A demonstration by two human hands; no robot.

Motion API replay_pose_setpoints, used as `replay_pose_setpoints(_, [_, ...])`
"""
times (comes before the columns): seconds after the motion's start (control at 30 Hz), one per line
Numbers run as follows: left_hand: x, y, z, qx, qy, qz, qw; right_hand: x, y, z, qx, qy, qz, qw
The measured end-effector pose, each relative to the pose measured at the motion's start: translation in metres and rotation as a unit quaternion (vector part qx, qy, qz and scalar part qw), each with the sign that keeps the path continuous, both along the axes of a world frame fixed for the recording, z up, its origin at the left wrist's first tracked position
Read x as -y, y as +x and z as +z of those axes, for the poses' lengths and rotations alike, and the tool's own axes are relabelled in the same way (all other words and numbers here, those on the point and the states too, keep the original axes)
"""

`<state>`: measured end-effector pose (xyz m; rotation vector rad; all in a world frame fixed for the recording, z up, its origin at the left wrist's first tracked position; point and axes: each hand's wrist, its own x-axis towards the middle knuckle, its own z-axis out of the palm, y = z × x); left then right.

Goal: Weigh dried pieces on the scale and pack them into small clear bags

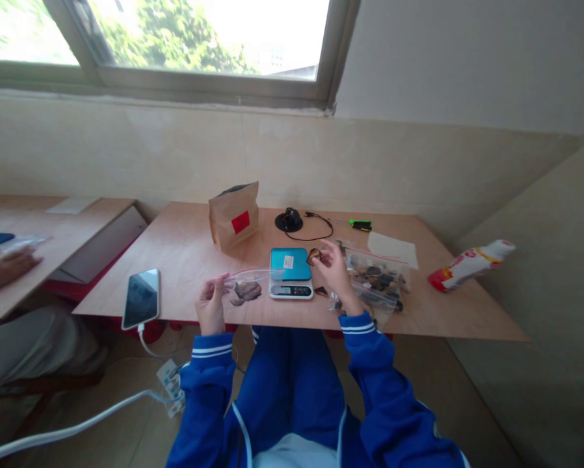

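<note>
My left hand (211,303) pinches the edge of a clear zip bag (267,273) with several dark brown dried pieces (246,292) inside. Between the fingers of my right hand (331,268) is a brown dried piece (314,256), held just right of the scale. The small white kitchen scale (291,291) with a blue-green plate sits between my hands, and the bag's upper edge reaches over it. Under and beside my right wrist lies a larger clear bag (377,279) of similar dark pieces. One loose piece (321,291) rests on the table near the scale.
Behind stand a brown paper bag (233,218) with a red label and a black round stand (289,221) with a cable. Screwdrivers (361,225), white paper (393,248) and a bottle (470,265) are to the right. A charging phone (142,298) lies left; another person's hand (9,268) is farther left.
</note>
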<state>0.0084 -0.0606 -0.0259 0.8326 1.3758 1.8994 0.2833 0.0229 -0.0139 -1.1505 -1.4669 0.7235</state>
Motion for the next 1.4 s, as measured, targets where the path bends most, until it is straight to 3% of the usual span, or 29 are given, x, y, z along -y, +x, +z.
replay_pose_setpoints(0.1, [-0.001,0.003,-0.001,-0.020,0.001,-0.002,1.000,0.003,-0.009,0.005,-0.015,-0.017,0.046,0.999])
replay_pose_setpoints(0.2, [-0.002,0.003,-0.001,-0.030,-0.004,0.005,1.000,-0.002,-0.014,-0.005,0.010,-0.037,0.056,0.998])
replay_pose_setpoints(0.47, [0.000,-0.009,-0.005,-0.014,-0.008,0.020,1.000,-0.034,-0.017,-0.055,0.204,-0.052,-0.003,0.978])
replay_pose_setpoints(0.7, [0.002,-0.021,-0.008,-0.014,-0.019,0.029,0.999,-0.031,-0.011,-0.064,0.261,-0.034,-0.067,0.962])
replay_pose_setpoints(0.8, [0.002,-0.023,-0.012,-0.008,-0.028,0.028,0.999,-0.022,-0.011,-0.055,0.242,-0.030,-0.061,0.968])
replay_pose_setpoints(0.9, [0.002,-0.023,-0.010,-0.024,-0.030,0.019,0.999,-0.005,-0.022,-0.027,0.173,0.022,-0.031,0.984])
replay_pose_setpoints(1.0, [0.002,-0.018,0.002,-0.074,-0.029,-0.015,0.997,0.015,-0.044,0.015,0.084,0.064,0.099,0.989])
replay_pose_setpoints(1.07, [0.000,-0.011,0.014,-0.109,-0.025,-0.044,0.993,0.023,-0.059,0.040,0.107,0.085,0.204,0.969])
replay_pose_setpoints(1.13, [-0.003,-0.003,0.025,-0.138,-0.015,-0.065,0.988,0.025,-0.070,0.056,0.156,0.111,0.263,0.945])
replay_pose_setpoints(1.27, [-0.009,0.012,0.042,-0.165,0.002,-0.088,0.982,0.018,-0.077,0.057,0.210,0.120,0.284,0.928])
replay_pose_setpoints(1.4, [-0.018,0.018,0.046,-0.195,0.034,-0.073,0.978,0.010,-0.075,0.054,0.156,0.059,0.285,0.944])
